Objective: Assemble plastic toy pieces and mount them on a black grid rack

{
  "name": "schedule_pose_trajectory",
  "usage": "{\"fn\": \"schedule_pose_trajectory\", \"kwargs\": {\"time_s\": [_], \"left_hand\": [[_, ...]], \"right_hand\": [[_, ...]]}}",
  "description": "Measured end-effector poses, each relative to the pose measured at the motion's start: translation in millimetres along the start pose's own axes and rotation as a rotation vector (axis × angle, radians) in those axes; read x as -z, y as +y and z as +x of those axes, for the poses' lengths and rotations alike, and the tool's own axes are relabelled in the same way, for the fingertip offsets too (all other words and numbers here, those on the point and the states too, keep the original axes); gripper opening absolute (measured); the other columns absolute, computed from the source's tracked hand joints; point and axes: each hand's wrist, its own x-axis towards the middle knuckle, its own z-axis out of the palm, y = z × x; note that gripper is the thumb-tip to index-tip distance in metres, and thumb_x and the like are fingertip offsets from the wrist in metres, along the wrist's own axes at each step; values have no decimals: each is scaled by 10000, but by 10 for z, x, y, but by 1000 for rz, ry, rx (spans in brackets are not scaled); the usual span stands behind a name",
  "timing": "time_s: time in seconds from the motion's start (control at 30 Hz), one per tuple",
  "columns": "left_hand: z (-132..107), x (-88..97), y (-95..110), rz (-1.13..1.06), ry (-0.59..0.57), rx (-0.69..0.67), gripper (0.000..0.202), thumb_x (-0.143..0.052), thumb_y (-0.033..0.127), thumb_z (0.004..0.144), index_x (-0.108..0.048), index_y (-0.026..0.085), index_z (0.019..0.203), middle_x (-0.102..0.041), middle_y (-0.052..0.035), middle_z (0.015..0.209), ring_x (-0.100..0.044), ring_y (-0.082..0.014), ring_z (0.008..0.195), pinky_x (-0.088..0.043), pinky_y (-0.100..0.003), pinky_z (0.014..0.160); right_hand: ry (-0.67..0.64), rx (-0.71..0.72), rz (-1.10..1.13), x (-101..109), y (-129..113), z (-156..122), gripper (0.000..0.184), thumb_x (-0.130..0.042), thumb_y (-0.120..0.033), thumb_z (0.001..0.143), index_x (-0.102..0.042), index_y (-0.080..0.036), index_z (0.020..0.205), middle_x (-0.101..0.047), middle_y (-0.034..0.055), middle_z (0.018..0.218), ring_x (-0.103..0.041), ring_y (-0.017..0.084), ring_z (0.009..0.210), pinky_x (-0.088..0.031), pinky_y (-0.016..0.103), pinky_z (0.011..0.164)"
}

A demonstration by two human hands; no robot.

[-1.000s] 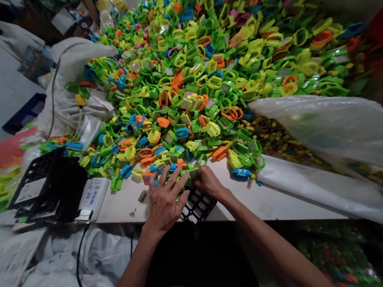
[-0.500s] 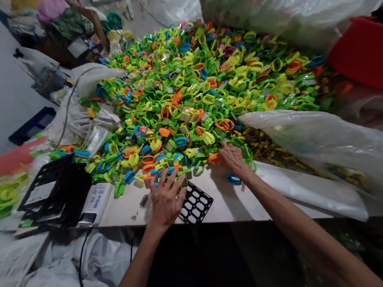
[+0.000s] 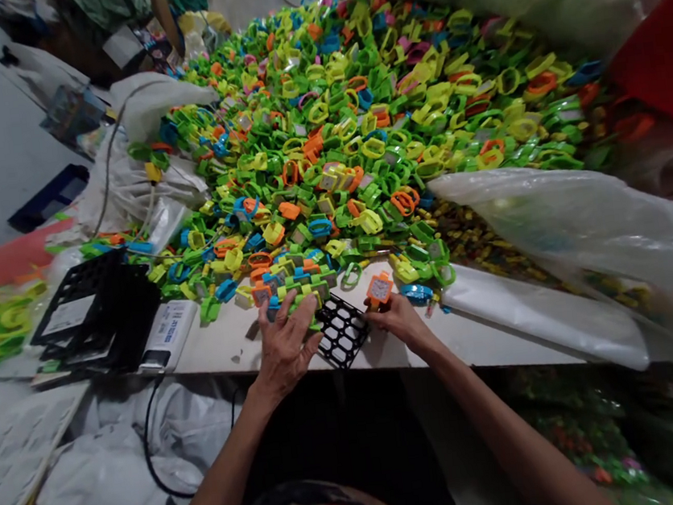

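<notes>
My right hand (image 3: 400, 318) pinches an orange toy watch (image 3: 379, 289) with a pale square face, held just right of a black grid tray (image 3: 341, 330) lying on the white table (image 3: 214, 351). My left hand (image 3: 284, 343) lies spread over the tray's left part, its fingers resting on a row of green, blue and orange watches (image 3: 289, 288) seated in the tray. A huge heap of green, yellow, orange and blue toy watches (image 3: 351, 121) covers the table beyond both hands.
A stack of black grid trays (image 3: 91, 313) and a white box (image 3: 167, 335) sit left of my hands. Clear plastic bags (image 3: 559, 235) lie at right, white bags (image 3: 134, 186) at left. A black cable (image 3: 153, 452) hangs below the table edge.
My right hand reached out to the heap's near edge, picked up an orange watch and came back beside the tray. My left hand stayed on the tray.
</notes>
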Motion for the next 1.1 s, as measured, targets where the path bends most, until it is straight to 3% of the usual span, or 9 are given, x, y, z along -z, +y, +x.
{"fn": "schedule_pose_trajectory", "kwargs": {"time_s": [0.13,0.37,0.53,0.67,0.77,0.87,0.93,1.03,1.1], "left_hand": [[19,50,-69,-35,-25,-45,301,-433,237,929,-493,210,1223,-589,-70,1255,-418,-207,1285,-141,-477,1106],[46,75,-69,-85,-59,-19,186,-408,270,936,-549,204,1038,-588,-75,1255,-424,-204,1280,-165,-472,1096],[28,60,-63,-73,-69,5,202,-400,280,940,-550,209,1056,-584,-72,1261,-428,-205,1276,-149,-464,1103],[20,37,-51,-55,-46,-5,290,-419,285,935,-486,205,1206,-565,-100,1281,-428,-213,1277,-139,-467,1102],[54,27,-33,-9,-8,-4,468,-450,313,924,-345,188,1362,-513,-146,1327,-432,-234,1273,-167,-472,1087],[106,4,-15,31,-14,-21,449,-474,320,914,-388,249,1349,-508,-103,1341,-427,-248,1275,-164,-487,1078],[130,-17,-2,36,-14,-26,374,-483,315,912,-468,274,1284,-533,-69,1322,-435,-248,1266,-164,-494,1074],[147,-37,29,20,9,-14,334,-485,305,912,-505,273,1243,-562,-57,1290,-448,-244,1254,-175,-501,1070],[162,-34,57,24,5,-1,352,-485,319,910,-496,266,1257,-554,-65,1298,-439,-254,1260,-164,-517,1074]], "right_hand": [[72,23,67,-217,15,-23,252,-625,-268,518,-613,-131,729,-575,-6,607,-497,131,556,-406,249,540],[-170,110,24,-627,38,-22,166,-628,-242,527,-600,-138,653,-584,-7,632,-496,124,591,-408,223,551],[-203,255,-221,-579,30,18,90,-565,-236,640,-534,-157,613,-487,-37,561,-415,95,535,-333,195,504],[-236,419,-533,-650,-101,-38,41,-528,-158,685,-567,-149,680,-574,17,678,-461,116,600,-348,213,568],[-265,416,-698,-730,-183,-82,70,-533,-142,703,-603,-141,706,-604,43,707,-495,128,619,-350,220,581],[-226,368,-608,-506,-198,-119,120,-552,-202,737,-648,-152,790,-620,30,722,-536,131,624,-378,215,575],[-7,323,-607,-139,-183,-151,214,-555,-250,763,-656,-150,922,-648,56,835,-582,150,699,-413,233,620],[362,51,-911,480,-145,-183,268,-513,-332,818,-664,-132,912,-661,120,881,-615,230,828,-415,290,670],[386,-148,-1083,722,-102,-175,299,-522,-394,810,-669,-141,873,-669,143,873,-621,281,860,-399,310,649]]}}
